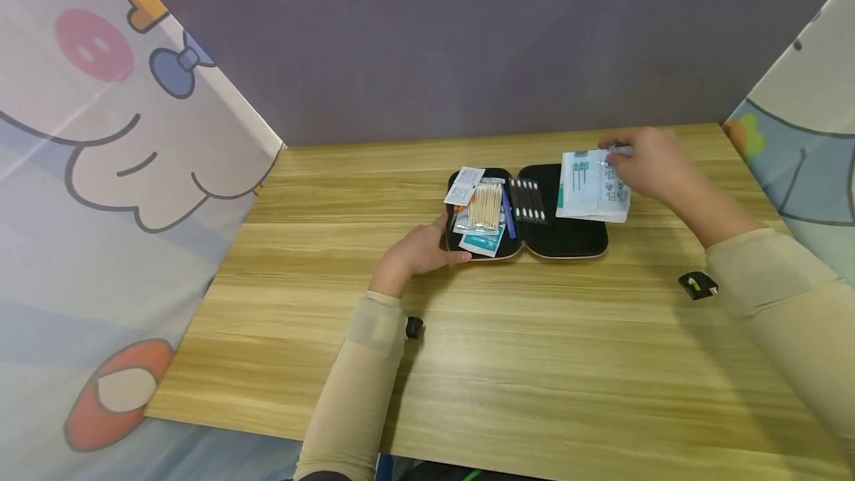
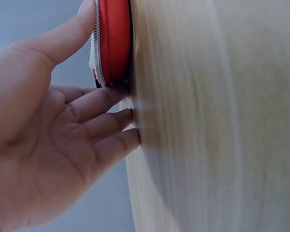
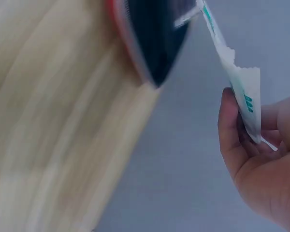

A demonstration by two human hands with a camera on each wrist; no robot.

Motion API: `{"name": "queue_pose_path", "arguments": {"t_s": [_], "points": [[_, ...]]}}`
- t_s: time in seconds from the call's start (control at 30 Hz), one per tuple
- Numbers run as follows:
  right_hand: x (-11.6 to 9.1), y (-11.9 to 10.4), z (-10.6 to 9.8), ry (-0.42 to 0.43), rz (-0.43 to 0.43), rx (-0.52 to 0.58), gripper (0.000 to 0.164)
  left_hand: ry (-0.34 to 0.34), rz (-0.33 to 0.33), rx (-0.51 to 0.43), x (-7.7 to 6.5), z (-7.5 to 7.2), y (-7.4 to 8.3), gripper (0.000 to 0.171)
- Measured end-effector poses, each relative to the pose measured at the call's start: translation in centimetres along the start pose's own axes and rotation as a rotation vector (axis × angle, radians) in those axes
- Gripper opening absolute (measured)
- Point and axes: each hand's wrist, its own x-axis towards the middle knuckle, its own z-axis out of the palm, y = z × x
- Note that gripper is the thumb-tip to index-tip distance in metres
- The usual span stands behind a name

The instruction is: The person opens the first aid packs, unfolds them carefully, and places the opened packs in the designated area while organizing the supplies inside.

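- Red zip case (image 2: 115, 43) lay unfolded on the wood-grain table (image 1: 280, 332), both halves reachable from above.
- Left hand (image 1: 422, 249) gripped its left end: thumb along the near edge, fingers bent at the side, lower ones slightly apart. Likely bracing against sliding.
- Right hand (image 1: 657, 164) pinched the white packet (image 1: 588, 184) by one edge, thumb against fingers, over the right half. Edge grip presumably left its print uncovered.
- Cotton swabs (image 1: 484, 206) sat bundled in the left half, probably bagged to stay together.
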Motion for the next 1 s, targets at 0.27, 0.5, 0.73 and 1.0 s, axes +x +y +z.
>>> {"name": "queue_pose_path", "arguments": {"t_s": [0.27,0.5,0.73,1.0], "points": [[2.2,2.6,1.4,-0.186,0.026,-0.162,0.041,-0.002,-0.016,0.009,-0.3,0.1,-0.3,0.111],[3.7,2.2,3.0,-0.229,0.046,-0.150,0.043,0.002,-0.017,0.001,-0.8,-0.1,-0.1,0.110],[4.5,1.6,5.1,-0.197,0.064,-0.084,0.041,-0.008,-0.014,0.019,-0.8,0.0,0.0,0.111],[4.6,0.4,7.6,-0.079,0.071,-0.030,0.042,-0.005,-0.015,0.010,-0.9,0.2,0.0,0.110]]}}
